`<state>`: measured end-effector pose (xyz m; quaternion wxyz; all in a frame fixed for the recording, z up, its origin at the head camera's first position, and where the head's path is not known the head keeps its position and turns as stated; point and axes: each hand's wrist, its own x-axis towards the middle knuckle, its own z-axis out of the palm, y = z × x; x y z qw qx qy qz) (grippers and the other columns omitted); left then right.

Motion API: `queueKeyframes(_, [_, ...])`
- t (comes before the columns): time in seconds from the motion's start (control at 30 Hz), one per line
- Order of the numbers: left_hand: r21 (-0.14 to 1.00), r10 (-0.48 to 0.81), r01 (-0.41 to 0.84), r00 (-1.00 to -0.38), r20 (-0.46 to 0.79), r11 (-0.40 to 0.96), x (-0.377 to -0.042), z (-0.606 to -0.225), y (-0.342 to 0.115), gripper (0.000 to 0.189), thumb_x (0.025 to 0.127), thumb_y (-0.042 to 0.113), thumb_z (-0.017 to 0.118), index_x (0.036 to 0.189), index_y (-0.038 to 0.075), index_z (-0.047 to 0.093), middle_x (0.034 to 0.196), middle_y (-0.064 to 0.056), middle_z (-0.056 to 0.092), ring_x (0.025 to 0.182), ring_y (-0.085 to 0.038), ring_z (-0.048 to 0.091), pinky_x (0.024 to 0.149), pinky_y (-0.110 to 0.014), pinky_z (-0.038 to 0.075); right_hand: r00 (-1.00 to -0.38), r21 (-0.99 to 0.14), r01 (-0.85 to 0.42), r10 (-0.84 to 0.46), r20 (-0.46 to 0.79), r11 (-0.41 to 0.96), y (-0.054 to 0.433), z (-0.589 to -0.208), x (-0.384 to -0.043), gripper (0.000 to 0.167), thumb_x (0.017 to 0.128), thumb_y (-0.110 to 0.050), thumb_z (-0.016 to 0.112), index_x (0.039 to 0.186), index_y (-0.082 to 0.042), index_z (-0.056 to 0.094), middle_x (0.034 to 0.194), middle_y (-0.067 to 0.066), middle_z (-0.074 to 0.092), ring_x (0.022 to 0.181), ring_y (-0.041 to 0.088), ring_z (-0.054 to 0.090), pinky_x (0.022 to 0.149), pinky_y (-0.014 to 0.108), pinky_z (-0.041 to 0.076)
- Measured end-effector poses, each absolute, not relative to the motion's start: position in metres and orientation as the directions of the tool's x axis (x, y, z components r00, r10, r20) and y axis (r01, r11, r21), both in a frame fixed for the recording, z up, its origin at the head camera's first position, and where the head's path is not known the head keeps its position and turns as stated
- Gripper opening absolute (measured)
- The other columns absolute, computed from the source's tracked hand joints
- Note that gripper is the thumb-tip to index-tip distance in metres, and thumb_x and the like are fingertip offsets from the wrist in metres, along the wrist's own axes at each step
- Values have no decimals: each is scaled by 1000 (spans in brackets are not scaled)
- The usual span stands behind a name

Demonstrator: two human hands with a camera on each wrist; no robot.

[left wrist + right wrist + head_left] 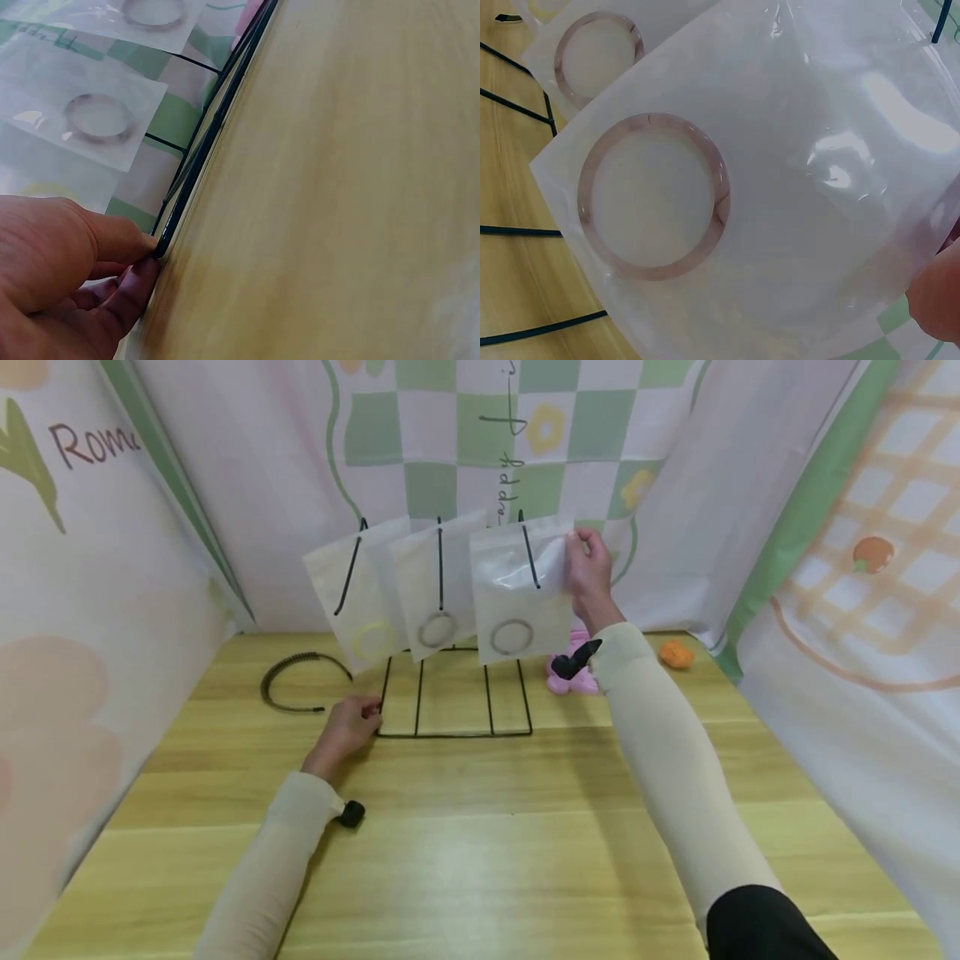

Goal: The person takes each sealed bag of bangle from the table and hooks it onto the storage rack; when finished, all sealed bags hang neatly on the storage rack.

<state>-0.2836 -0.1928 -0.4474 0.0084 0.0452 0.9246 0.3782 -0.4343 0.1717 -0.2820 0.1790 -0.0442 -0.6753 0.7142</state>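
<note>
A black wire display rack [453,737] stands on the table, with three prongs pointing forward. From the prongs hang three clear plastic bags, each holding one bangle. The left bag [330,577] has a yellow bangle [356,643]; the middle bag [417,581] a greyish one. In the right bag [487,602] lies a pinkish bangle [722,187] with brown streaks. My right hand [590,568] pinches this bag's upper right edge. With thumb and fingers, my left hand [345,731] pinches the front left corner of the rack's base, at table level.
On the table left of the rack lies a dark coiled hoop [270,683]. A pink object [558,683] sits behind my right wrist, partly hidden. Farther right is a small orange item [676,654]. Patterned curtains [285,485] close off the back and both sides.
</note>
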Motion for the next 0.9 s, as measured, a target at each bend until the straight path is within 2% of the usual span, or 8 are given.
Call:
queueKeyframes(0.2, [695,80,74,-997,23,715,-283,-451,-195,42,90,4,59,131,-6,57,105,-17,66,84,-22,58,73,-31,50,-936,-985,-173,312,165,1,168,-280,-437,12,100,-32,56,101,-21,61,115,-2,55,101,14,52,91,34,44])
queueKeyframes(0.5, [698,76,78,-997,34,712,-283,-454,-197,42,90,5,59,130,-6,58,104,-16,67,85,-23,59,73,-32,51,-937,-987,-143,312,158,70,168,-274,-443,15,99,-34,55,104,-22,63,107,-3,55,88,10,53,80,27,45])
queueKeyframes(0.9, [706,87,79,-996,26,703,-282,-453,-189,42,91,4,57,132,-6,56,103,-16,67,78,-20,57,67,-27,48,-925,-986,-147,343,166,81,175,-278,-449,18,100,-34,54,108,-21,63,116,-2,53,102,11,49,89,28,42])
